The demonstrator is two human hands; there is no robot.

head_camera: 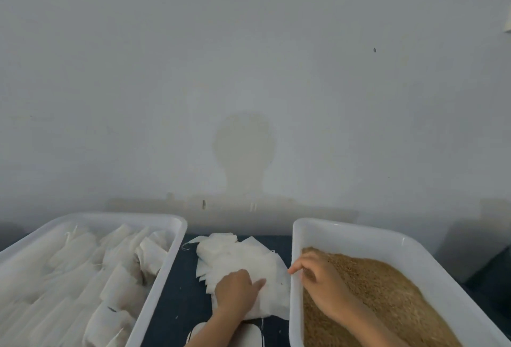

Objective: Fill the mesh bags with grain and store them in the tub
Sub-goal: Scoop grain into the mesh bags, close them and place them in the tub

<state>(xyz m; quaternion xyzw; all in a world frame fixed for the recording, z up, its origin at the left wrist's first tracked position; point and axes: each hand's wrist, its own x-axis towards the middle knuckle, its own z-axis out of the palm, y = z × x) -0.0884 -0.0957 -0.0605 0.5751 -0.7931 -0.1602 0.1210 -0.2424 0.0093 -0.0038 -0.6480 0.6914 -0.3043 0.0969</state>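
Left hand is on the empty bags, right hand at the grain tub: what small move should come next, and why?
Probably lift one bag off the pile of empty mesh bags with the left hand. It rests there without a bag raised, while the right hand is already at the grain.

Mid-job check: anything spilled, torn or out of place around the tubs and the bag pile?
Nothing stands out. Grain stays inside the right tub, filled bags sit in the left tub, and empty bags lie loosely piled between.
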